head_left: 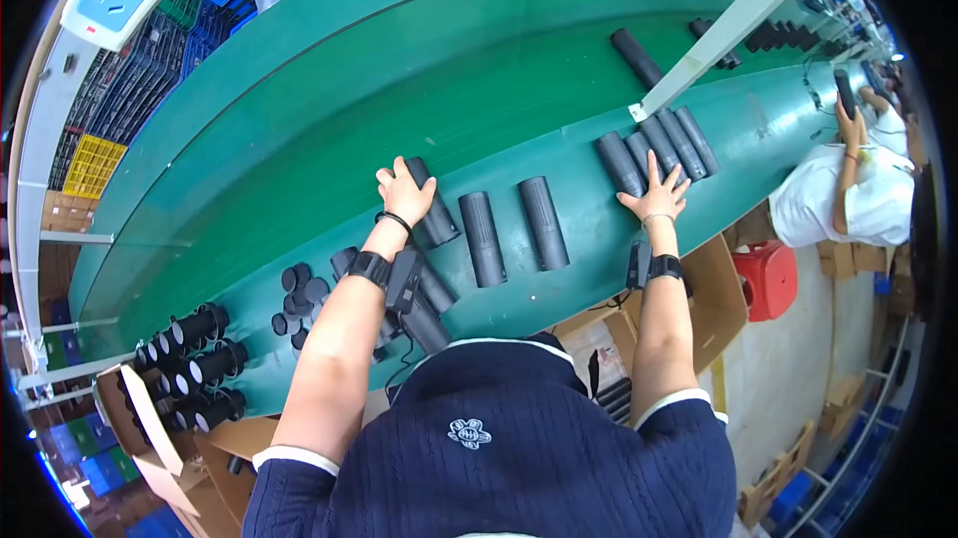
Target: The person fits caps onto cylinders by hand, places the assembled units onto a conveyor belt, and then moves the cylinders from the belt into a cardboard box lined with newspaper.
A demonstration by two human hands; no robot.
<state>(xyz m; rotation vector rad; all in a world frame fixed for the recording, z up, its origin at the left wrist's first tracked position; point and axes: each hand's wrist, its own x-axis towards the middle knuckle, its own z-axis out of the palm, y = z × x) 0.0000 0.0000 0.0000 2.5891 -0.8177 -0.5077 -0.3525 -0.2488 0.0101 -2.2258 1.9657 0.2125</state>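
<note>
My left hand (407,195) is closed round the upper part of a black cylinder (441,227), thumb across it. Right of that, two more cylinders stand apart from each other, one black tube (483,239) and another black tube (543,224), both lying on the green bench. My right hand (659,201) has its fingers spread at the lower ends of a row of several black tubes (617,161) lying side by side. Whether its fingertips press on them I cannot tell. Below my left forearm lie more dark cylinders (425,326), partly hidden by the wrist device.
Small round black caps (296,278) are heaped left of my left arm. Black cylinders with pale ends (205,368) stand at the far left. A green conveyor belt (329,119) runs behind the bench. A grey post (728,29) rises at right. A co-worker (848,179) holds a dark cylinder.
</note>
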